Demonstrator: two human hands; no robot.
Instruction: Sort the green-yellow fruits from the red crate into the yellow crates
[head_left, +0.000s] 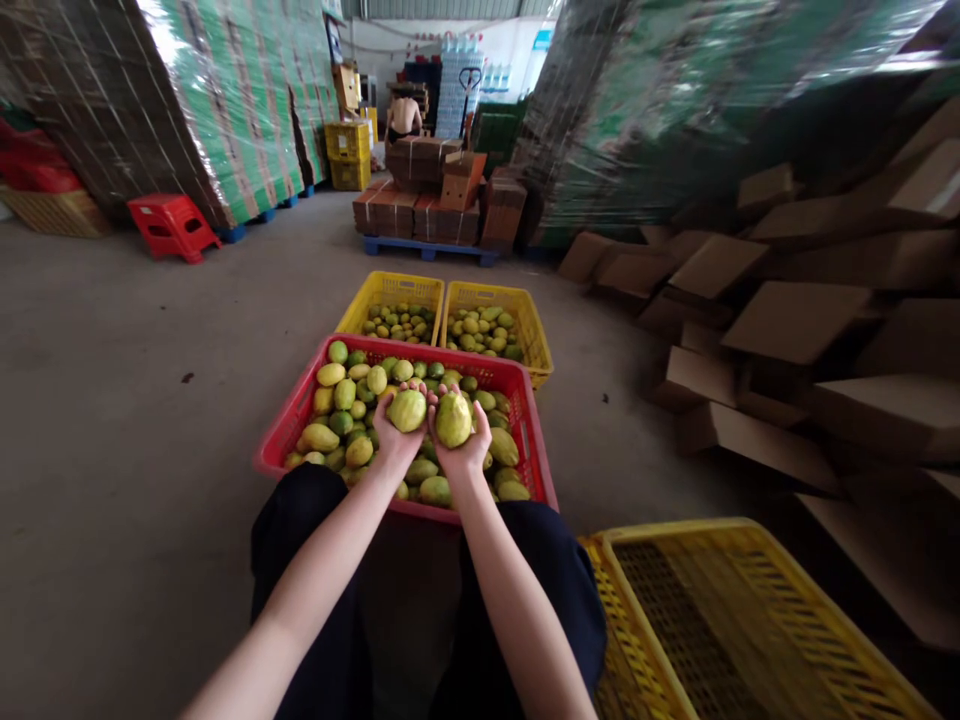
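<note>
My left hand (390, 441) is cupped under a round yellow-green fruit (407, 411), palm up. Beside it, my right hand (468, 457) cradles a second yellow-green fruit (453, 420), more pear-shaped; whether these are papayas I cannot tell. Both hands are held close together over a red plastic crate (541, 452) between my knees. Many green and yellow fruits (358, 452) of the same sort fill that crate, some round and some long. My hands and forearms hide part of them.
Two yellow crates (534, 335) with fruit stand beyond the red one. Another yellow crate (675, 530) is at my lower right. Cardboard boxes (795, 320) are heaped on the right. A red stool (174, 228), a loaded blue pallet (427, 250) and a person (405, 115) are farther off.
</note>
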